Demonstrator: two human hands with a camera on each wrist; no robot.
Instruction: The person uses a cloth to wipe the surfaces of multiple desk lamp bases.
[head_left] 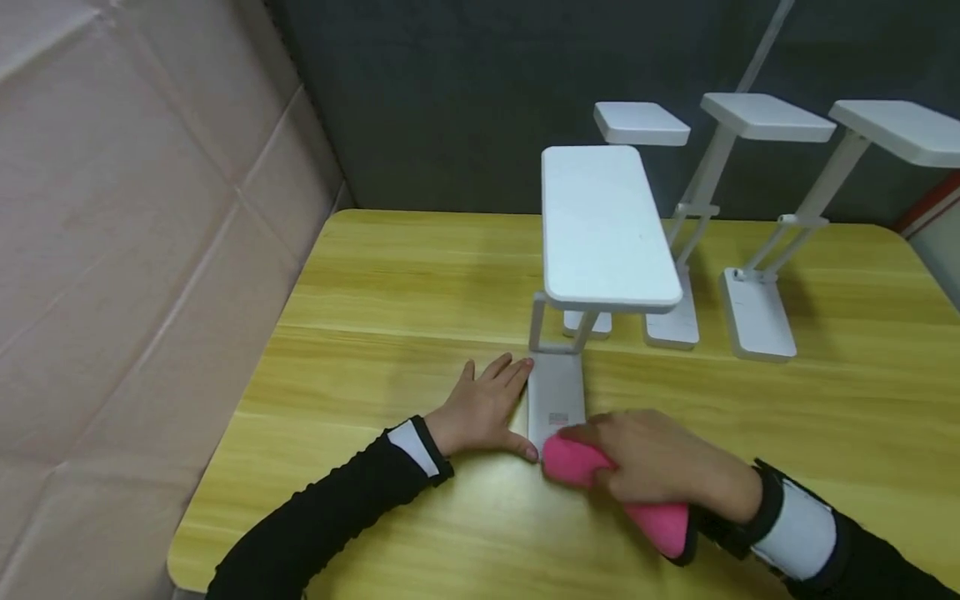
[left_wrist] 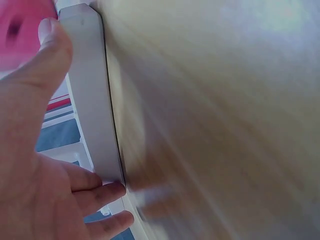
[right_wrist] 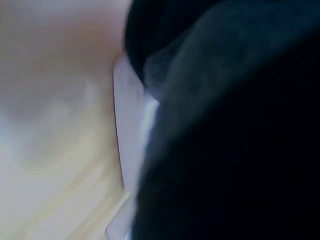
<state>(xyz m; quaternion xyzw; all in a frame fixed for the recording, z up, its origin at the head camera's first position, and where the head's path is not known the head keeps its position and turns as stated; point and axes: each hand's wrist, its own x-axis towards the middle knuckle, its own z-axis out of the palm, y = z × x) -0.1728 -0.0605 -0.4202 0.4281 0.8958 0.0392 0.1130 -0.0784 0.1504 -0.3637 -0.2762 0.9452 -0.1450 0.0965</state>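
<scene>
A white folding stand with a flat rectangular top stands on the table, its base toward me. My left hand lies spread at the base's left side. In the left wrist view, fingertips touch the side wall of the base, with the thumb near its other end. My right hand grips a pink cloth with a dark edge, held against the near end of the base. In the right wrist view, dark material covers much of the picture and hides that hand.
Behind and to the right stand several similar white stands, one at the right. A wooden table lies under everything. A padded beige wall rises along the left, and a dark panel closes off the back.
</scene>
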